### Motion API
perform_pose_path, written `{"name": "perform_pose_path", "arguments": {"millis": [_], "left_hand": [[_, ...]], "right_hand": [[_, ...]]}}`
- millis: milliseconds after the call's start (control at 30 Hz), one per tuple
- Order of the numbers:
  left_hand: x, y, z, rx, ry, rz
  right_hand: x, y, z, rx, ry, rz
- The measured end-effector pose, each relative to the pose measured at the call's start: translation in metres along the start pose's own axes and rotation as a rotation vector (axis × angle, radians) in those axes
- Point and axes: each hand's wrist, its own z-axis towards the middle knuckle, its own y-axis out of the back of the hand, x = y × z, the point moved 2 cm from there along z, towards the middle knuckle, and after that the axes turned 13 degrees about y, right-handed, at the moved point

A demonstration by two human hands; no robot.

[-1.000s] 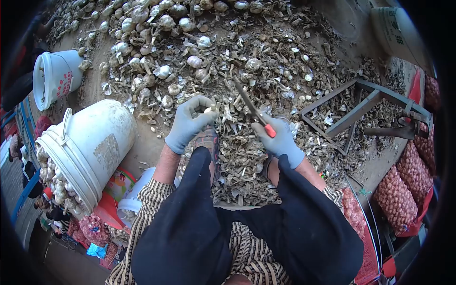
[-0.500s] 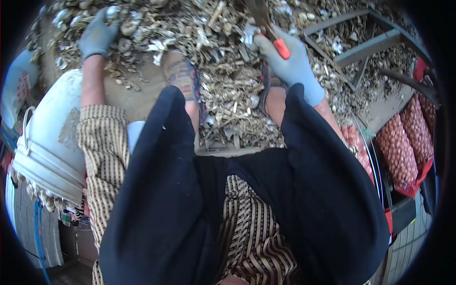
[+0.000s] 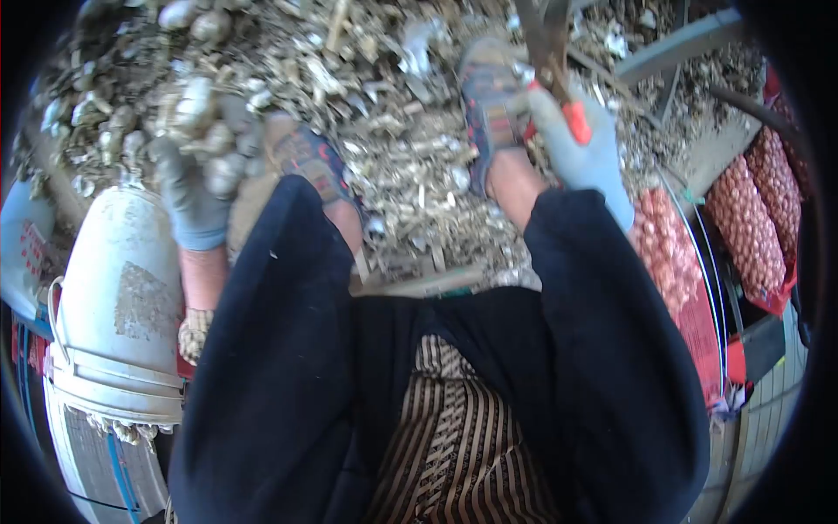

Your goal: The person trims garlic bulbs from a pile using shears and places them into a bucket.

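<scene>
My left hand (image 3: 194, 205), in a grey-blue glove, is wrapped round several whitish garlic bulbs (image 3: 225, 173). Motion blurs the bulbs a little, and they lie against the gloved fingers and palm. In my gloved right hand (image 3: 592, 157) is a pair of shears (image 3: 552, 65) with red-orange grips. Their dark blades point up and away and stand apart at the top edge of the view. Nothing shows between the blades. Beyond my left hand, more garlic bulbs (image 3: 113, 131) lie in a heap at the upper left.
Dry garlic stalks and skins (image 3: 410, 166) cover the ground around my shoes (image 3: 491, 96). A white bucket (image 3: 131, 271) lies at the left with bulbs at its lower end. Filled red mesh sacks (image 3: 746, 223) stand right. A metal frame (image 3: 681, 42) lies upper right.
My left hand has come back from the heap toward my knee and now has garlic bulbs in it. The right hand and shears have shifted right and slightly nearer my body.
</scene>
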Motion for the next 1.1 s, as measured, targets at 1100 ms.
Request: {"name": "perform_pose_path", "arguments": {"millis": [1100], "left_hand": [[0.03,-0.068,0.012,0.025,-0.079,-0.215]], "right_hand": [[0.06,-0.049,0.035,0.355,0.462,0.079]]}}
